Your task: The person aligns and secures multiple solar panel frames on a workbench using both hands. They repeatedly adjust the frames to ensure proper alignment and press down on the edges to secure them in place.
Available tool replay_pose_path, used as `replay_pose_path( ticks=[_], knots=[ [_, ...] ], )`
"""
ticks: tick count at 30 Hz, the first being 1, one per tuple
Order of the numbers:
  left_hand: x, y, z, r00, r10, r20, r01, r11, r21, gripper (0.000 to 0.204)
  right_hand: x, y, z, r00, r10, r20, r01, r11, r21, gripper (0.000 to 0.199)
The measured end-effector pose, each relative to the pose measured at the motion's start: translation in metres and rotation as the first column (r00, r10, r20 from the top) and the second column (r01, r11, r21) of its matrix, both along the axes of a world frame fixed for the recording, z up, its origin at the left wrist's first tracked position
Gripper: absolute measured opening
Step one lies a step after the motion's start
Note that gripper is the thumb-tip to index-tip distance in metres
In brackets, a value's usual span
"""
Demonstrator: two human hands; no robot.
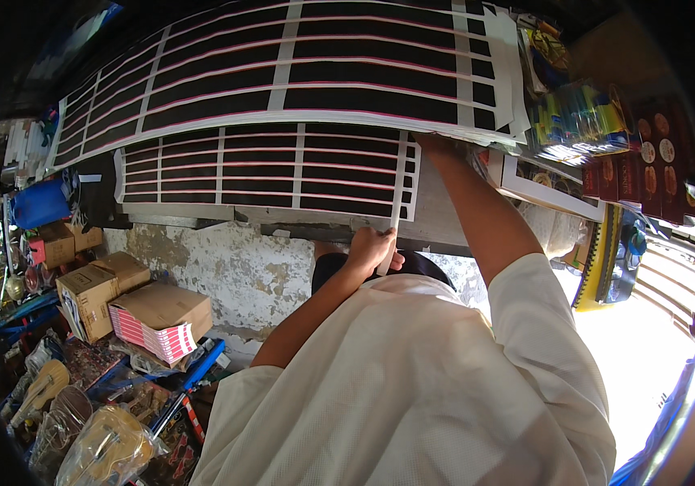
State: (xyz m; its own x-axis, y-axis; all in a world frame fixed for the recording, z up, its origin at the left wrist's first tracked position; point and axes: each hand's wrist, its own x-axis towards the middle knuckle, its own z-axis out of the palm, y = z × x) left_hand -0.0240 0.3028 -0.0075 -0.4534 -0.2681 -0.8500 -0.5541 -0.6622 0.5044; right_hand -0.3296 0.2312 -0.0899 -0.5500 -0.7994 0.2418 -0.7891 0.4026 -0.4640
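Observation:
My left hand [371,249] is closed around the lower end of a narrow white strip [397,198], at the near edge of the table. The strip stands across the right end of a printed sheet [258,174] with black blocks and white and pink lines; whether it is paper or a ruler I cannot tell. My right arm stretches forward, and my right hand [435,142] reaches the front edge of a large stack of similar printed sheets [323,73]. The stack hides its fingers.
Cardboard boxes [87,300] and plastic-wrapped small guitars [108,445] sit at the lower left. A peeling white wall [234,275] lies below the table [442,202]. Clear packs of colourful items [578,121] and dark red boxes [661,162] stand at the right.

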Motion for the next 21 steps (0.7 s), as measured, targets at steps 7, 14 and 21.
replay_pose_path(
  ticks=[7, 14, 21],
  knots=[
    [-0.002, 0.000, -0.002, 0.999, -0.021, 0.030, 0.022, 0.999, -0.037, 0.049, -0.002, 0.000, 0.001, 1.000, 0.007, -0.002, -0.007, 1.000, -0.001, 0.047],
    [-0.007, 0.000, 0.004, 0.998, -0.046, 0.044, 0.049, 0.997, -0.067, 0.050, -0.003, 0.004, 0.005, 1.000, 0.016, -0.004, -0.016, 1.000, 0.003, 0.046],
    [-0.008, 0.000, 0.007, 0.995, -0.061, 0.075, 0.068, 0.994, -0.089, 0.049, -0.004, 0.007, 0.004, 1.000, 0.018, -0.004, -0.018, 1.000, 0.012, 0.045]
  ],
)
